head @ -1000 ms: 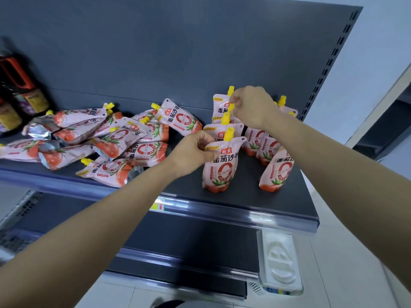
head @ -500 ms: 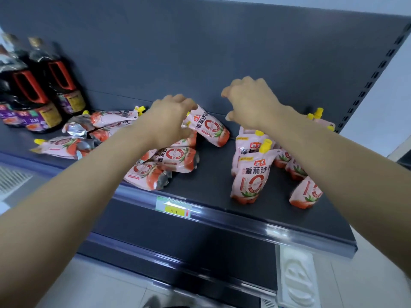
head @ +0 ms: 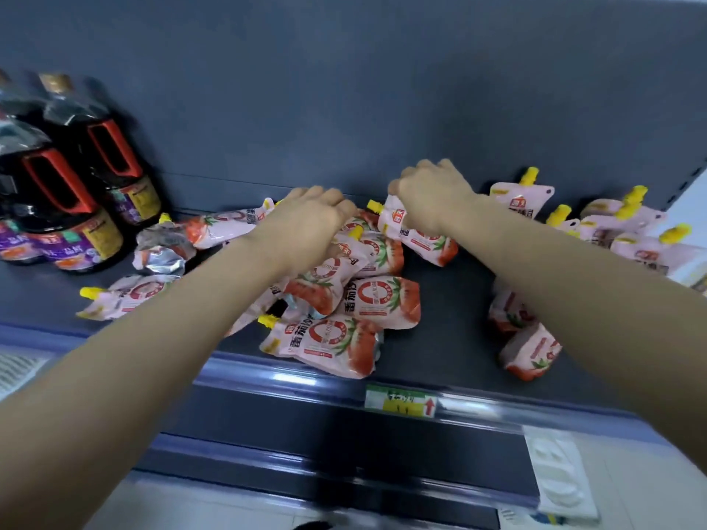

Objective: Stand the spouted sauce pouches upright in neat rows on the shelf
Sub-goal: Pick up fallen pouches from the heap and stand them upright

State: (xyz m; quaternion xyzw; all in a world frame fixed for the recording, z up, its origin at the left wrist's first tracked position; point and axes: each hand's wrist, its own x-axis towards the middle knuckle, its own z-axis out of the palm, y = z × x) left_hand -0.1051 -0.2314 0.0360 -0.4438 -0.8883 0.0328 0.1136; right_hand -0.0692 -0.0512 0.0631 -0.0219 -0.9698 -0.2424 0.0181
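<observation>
- Now the right hand is closed around the top of one pink sauce pouch, gripping it near its yellow spout; the pouch is tilted, its red bottom toward the shelf.
- Left hand lies palm-down, fingers curled, on the heap of fallen pouches — whether it grips one, I cannot tell.
- Standing pouches crowd the right end of the shelf, spouts up, partly hidden by the right forearm.
- Dark bottles with red handles stand at the left, apart from the heap.
- Price tag sits on the shelf's front rail.
</observation>
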